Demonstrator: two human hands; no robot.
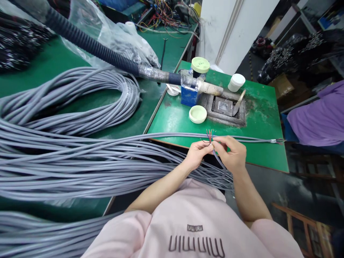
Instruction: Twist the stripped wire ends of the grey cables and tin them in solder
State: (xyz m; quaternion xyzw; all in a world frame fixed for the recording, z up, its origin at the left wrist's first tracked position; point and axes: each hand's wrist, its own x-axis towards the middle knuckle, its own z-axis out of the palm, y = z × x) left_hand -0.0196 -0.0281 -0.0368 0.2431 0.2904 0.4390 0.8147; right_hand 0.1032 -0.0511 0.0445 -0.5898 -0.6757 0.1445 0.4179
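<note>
Between my two hands is the stripped end of a grey cable, its thin coloured wires fanned upward. My left hand pinches the base of these wires from the left. Closed from the other side, my right hand grips the cable just at the wires, thumb and forefinger together. The cable's sheath curves down below my fingers. Just beyond my hands, other grey cables run across the green bench, with stripped ends at its right edge.
A solder pot with a blade-like scraper is set in the bench. An extraction hose reaches over it. Nearby stand a pale lid, a white tub and a blue box. Coiled cables lie left; a person's purple sleeve shows right.
</note>
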